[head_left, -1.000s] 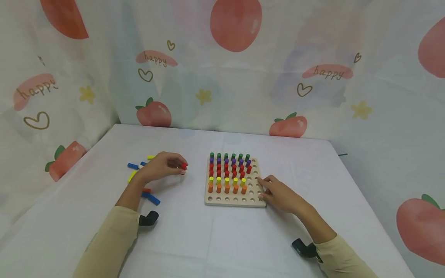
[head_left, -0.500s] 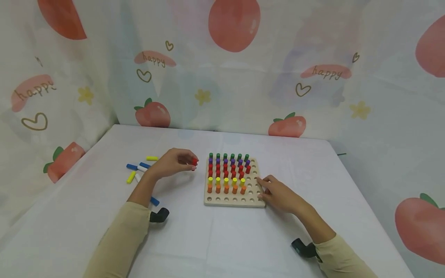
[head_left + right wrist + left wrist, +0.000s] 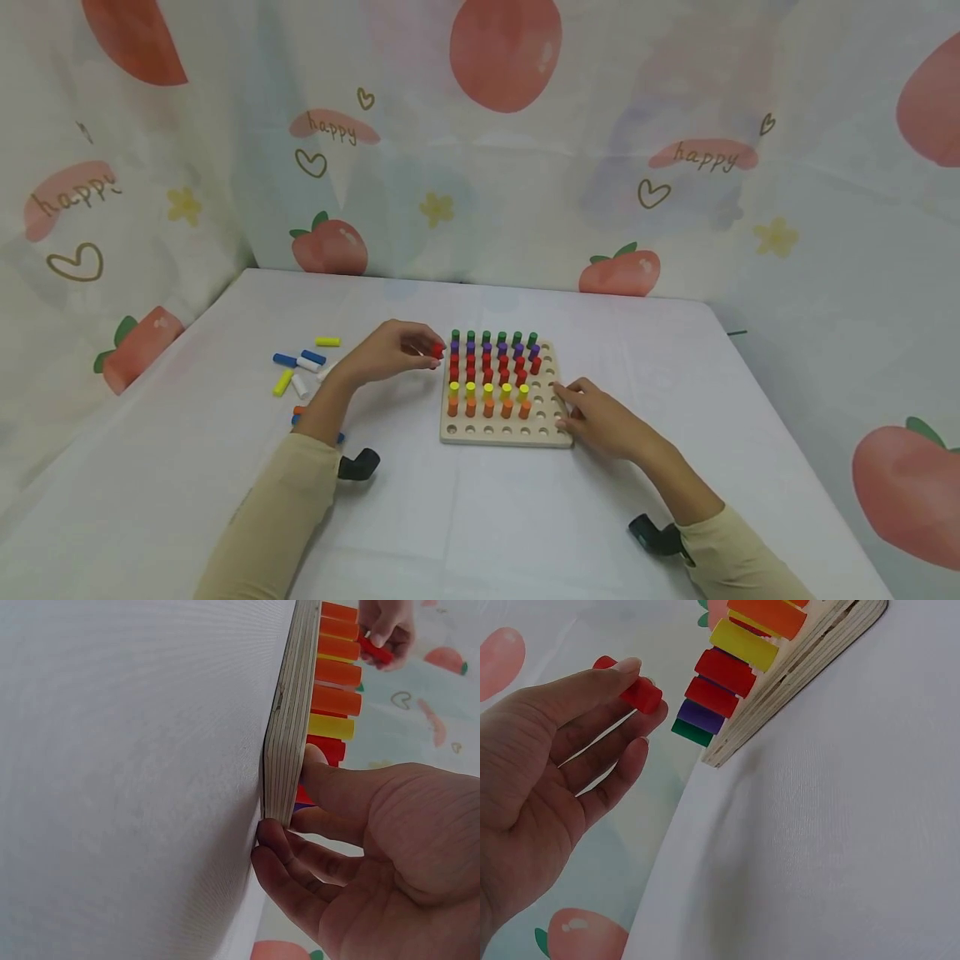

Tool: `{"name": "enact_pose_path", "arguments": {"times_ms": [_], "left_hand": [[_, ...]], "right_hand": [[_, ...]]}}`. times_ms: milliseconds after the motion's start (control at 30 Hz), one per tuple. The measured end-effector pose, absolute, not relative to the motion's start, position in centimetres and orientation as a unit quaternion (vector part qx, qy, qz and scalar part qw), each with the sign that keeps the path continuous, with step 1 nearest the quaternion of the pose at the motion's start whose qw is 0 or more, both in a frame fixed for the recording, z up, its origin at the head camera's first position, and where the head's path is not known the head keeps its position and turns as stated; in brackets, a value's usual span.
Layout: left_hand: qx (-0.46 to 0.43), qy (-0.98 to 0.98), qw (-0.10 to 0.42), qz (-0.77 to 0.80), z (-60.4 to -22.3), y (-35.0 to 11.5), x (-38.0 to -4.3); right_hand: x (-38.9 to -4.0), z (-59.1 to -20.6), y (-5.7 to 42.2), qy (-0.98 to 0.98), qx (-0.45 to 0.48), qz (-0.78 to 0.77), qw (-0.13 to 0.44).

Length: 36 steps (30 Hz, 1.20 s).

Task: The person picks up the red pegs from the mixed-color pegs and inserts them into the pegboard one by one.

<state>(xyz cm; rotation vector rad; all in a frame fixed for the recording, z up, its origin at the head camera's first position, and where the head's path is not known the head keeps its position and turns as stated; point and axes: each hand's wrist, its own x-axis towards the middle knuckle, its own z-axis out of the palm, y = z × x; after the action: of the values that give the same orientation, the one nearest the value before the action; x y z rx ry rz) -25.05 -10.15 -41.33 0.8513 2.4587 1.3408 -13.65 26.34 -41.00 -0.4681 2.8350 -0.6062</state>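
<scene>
My left hand [image 3: 386,354] pinches a red peg [image 3: 641,695] between thumb and fingers. It is held in the air just off the left edge of the wooden pegboard [image 3: 480,432]. Rows of green, purple, red, yellow and orange pegs stand upright in the board. Bare holes show along its front row and right side. At the board's right edge, my right hand [image 3: 603,421] grips it: in the right wrist view the thumb lies on the top face and other fingers are against the side.
Loose pegs lie on the white tabletop to the left, among them a yellow peg [image 3: 327,342], a blue peg [image 3: 285,360] and a white peg [image 3: 300,386]. My left forearm partly covers some of them. A patterned curtain [image 3: 480,192] stands behind the table.
My left hand has carried the red peg rightward, from near the loose pegs to beside the board's left edge. The right hand keeps its hold on the board.
</scene>
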Motion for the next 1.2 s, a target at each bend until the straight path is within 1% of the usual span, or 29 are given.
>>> {"name": "enact_pose_path", "arguments": {"times_ms": [167,400,700,1200], "left_hand": [[0.291,0.833,0.113,0.457,-41.3,-9.4,-24.9],[0.315,0.83,0.095,0.45,-41.1,-8.6,-25.0],[0.336,0.819,0.09,0.456,-41.0,-7.3,-25.1],[0.358,0.799,0.098,0.474,-40.6,-4.1,-25.1]], "right_hand": [[-13.7,-41.2,26.3,0.96,-0.154,-0.209,0.106],[-13.7,-41.2,26.4,0.96,-0.162,-0.207,0.099],[-13.8,-41.1,26.4,0.96,-0.165,-0.203,0.098],[-13.8,-41.0,26.4,0.959,-0.163,-0.207,0.1]]}}
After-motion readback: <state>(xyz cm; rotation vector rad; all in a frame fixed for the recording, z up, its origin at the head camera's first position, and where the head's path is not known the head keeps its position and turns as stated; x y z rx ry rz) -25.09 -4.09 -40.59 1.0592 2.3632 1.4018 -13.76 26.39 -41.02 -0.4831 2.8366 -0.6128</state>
